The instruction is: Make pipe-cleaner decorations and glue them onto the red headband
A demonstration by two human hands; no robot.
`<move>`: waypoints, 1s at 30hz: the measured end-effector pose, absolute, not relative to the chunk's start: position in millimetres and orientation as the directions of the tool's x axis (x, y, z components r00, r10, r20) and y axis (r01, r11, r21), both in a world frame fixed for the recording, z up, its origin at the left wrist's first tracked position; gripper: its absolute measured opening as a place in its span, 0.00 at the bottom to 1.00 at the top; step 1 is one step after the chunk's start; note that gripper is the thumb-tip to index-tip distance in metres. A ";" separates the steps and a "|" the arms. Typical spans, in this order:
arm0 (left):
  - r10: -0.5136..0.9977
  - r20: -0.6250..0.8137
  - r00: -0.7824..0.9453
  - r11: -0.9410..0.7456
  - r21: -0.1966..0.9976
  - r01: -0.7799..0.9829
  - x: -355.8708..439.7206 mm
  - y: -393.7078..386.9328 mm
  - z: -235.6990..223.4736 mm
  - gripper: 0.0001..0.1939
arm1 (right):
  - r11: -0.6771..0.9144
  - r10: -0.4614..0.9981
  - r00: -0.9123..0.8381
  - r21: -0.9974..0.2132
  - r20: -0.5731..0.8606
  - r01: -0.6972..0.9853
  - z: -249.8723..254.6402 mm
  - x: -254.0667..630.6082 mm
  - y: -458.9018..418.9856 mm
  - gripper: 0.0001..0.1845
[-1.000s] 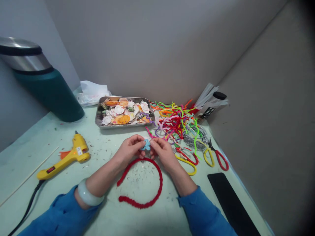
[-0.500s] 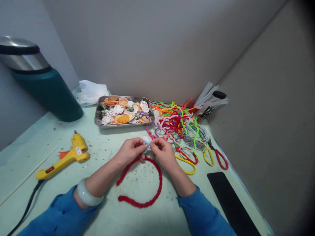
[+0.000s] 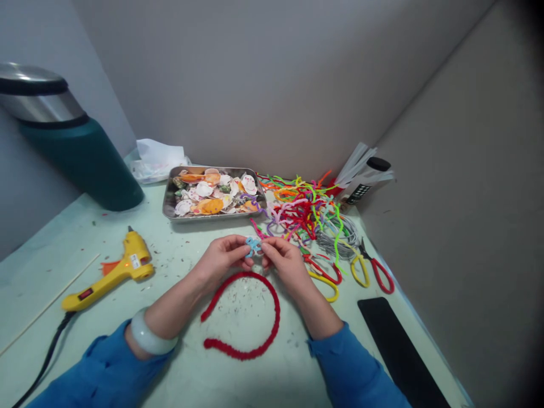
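Note:
Between my two hands is a small light-blue looped piece, which looks like bent pipe cleaner, with something whitish at its edge that I cannot make out. My left hand pinches its left side between thumb and fingers. On its right side, my right hand grips it the same way. Just below my hands, a red fuzzy headband lies on the table as an open ring, its gap to the left.
A yellow glue gun lies left, near a thin stick and a tall green bottle. Behind are a metal tray of seashells and tangled pipe cleaners. Scissors and a black strip lie right.
My hands have turned the light-blue piece so its looped face shows, and my fingers have shifted to its two sides. The headband has not moved.

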State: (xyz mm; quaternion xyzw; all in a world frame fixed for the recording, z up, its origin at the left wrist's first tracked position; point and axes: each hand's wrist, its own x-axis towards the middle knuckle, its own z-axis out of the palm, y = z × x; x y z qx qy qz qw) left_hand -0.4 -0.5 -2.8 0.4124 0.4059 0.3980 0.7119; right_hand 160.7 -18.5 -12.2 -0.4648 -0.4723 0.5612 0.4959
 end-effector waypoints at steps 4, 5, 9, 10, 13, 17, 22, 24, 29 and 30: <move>0.902 -0.257 0.346 0.353 0.902 -0.250 -0.8 -0.7 -3.5 0.14 | -0.079 0.992 -0.115 -0.978 -0.057 -0.193 -11.8 159.5 -20.4 0.09; 0.903 -0.255 0.347 0.351 0.902 -0.252 -0.7 -0.6 -3.8 0.14 | -0.090 0.989 -0.132 -0.976 -0.064 -0.199 -11.3 159.1 -20.8 0.08; 0.906 -0.249 0.343 0.342 0.907 -0.245 0.6 -0.4 -4.4 0.14 | -0.072 0.991 -0.120 -0.990 -0.057 -0.123 -9.1 158.3 -20.7 0.08; 0.907 -0.256 0.335 0.345 0.907 -0.240 0.9 -0.4 -4.2 0.15 | -0.050 0.994 -0.101 -0.995 -0.042 -0.082 -8.9 158.5 -20.4 0.08; 0.908 -0.285 0.307 0.359 0.907 -0.219 1.6 -0.7 -2.9 0.15 | 0.050 0.997 -0.059 -0.996 0.045 0.077 -10.1 159.7 -19.7 0.07; 0.907 -0.307 0.288 0.370 0.908 -0.196 2.0 -0.7 -1.9 0.14 | 0.216 0.976 -0.045 -0.931 0.212 0.293 -11.4 160.1 -21.6 0.06; 0.919 -0.303 0.252 0.358 0.909 -0.215 4.3 -0.6 -2.3 0.14 | 0.313 0.946 -0.078 -0.826 0.314 0.469 -6.3 156.9 -26.7 0.06; 0.921 -0.302 0.246 0.356 0.910 -0.212 5.5 -0.9 -2.4 0.14 | 0.316 0.944 -0.084 -0.805 0.318 0.501 -4.7 155.9 -27.7 0.07; 0.925 -0.297 0.236 0.347 0.915 -0.207 7.1 -1.6 -2.7 0.13 | 0.309 0.944 -0.086 -0.766 0.318 0.563 -4.2 156.2 -27.6 0.07; 0.928 -0.292 0.233 0.342 0.915 -0.213 6.9 -1.7 -2.9 0.13 | 0.319 0.941 -0.096 -0.755 0.325 0.574 -4.1 156.4 -27.7 0.07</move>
